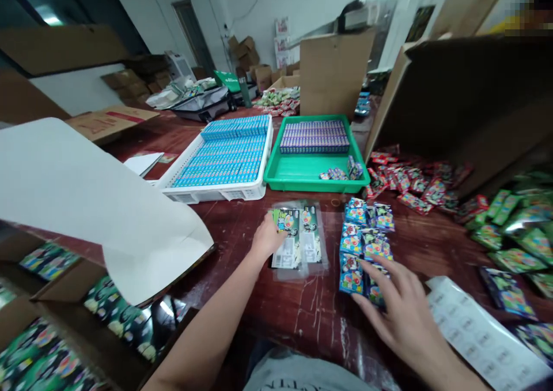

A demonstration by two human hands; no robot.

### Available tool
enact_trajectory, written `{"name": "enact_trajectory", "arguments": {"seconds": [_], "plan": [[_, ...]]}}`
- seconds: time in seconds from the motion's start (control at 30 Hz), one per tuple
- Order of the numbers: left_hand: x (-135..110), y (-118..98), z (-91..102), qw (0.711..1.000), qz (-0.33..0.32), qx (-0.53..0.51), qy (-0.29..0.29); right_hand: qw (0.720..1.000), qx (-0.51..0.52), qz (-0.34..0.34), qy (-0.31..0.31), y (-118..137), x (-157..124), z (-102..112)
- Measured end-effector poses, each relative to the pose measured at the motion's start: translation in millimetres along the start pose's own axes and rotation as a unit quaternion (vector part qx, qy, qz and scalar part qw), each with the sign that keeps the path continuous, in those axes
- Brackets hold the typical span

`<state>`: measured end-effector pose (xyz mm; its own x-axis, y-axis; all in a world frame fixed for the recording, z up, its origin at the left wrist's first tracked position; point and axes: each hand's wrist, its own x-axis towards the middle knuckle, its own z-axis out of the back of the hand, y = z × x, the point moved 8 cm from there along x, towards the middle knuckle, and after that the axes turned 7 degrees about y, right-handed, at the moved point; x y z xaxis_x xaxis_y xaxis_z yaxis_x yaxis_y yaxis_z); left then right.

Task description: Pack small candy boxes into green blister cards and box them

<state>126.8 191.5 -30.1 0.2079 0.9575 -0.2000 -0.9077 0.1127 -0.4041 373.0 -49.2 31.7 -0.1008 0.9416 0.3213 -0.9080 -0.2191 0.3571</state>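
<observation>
Two printed clear plastic bags (309, 235), green and black at the top, lie overlapping on the table before me. My left hand (268, 235) has its fingers closed at the upper left edge of the near one; the fingertips are partly hidden. To the right, small blue packets (351, 238) stand in a column beside purple packets (377, 242). Over the lower end of these packets is my right hand (400, 302), its fingers spread apart. Its fingertips are at the lowest packets, and I cannot tell whether they touch them.
A white crate (216, 194) of blue boxes and a green tray (317, 183) with purple boxes stand beyond. Red packets (417, 181) and green packets (518, 230) are heaped right, near a sticker sheet (484, 333). Left are a white sheet (99, 207) and a carton (64, 316) holding printed packs.
</observation>
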Motion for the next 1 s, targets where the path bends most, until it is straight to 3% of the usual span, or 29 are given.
{"name": "enact_trajectory", "arguments": {"seconds": [0.1,0.2,0.3,0.4,0.53,0.63,0.73,0.83,0.93,1.0], "plan": [[-12,-11,3.0,0.999,0.016,0.009,-0.046,0.997,0.032,0.054,0.05,44,48,-15],[-44,-20,-5.9,0.993,0.025,0.034,-0.108,0.982,0.033,0.049,0.179,81,123,-55],[-68,-18,-27.2,0.988,0.02,0.066,-0.139,0.979,0.01,0.008,0.204,96,199,-81],[-73,-11,-40.0,0.977,0.015,0.133,-0.166,0.971,-0.016,-0.049,0.234,93,242,-108],[-65,-9,-46.2,0.973,-0.006,0.17,-0.158,0.952,-0.05,-0.094,0.288,76,254,-134],[-63,-12,-46.8,0.974,-0.026,0.159,-0.16,0.932,-0.066,-0.105,0.34,59,260,-134],[-63,-11,-45.4,0.975,-0.051,0.129,-0.175,0.91,-0.061,-0.093,0.399,50,268,-120],[-62,-8,-37.4,0.977,-0.089,0.073,-0.18,0.901,-0.032,-0.043,0.43,60,272,-99],[-56,-5,-29.0,0.986,-0.119,-0.019,-0.113,0.902,0.019,0.026,0.43,86,263,-82],[-53,-2,-20.7,0.988,-0.115,-0.071,-0.074,0.916,0.045,0.049,0.396,100,252,-73]]}}
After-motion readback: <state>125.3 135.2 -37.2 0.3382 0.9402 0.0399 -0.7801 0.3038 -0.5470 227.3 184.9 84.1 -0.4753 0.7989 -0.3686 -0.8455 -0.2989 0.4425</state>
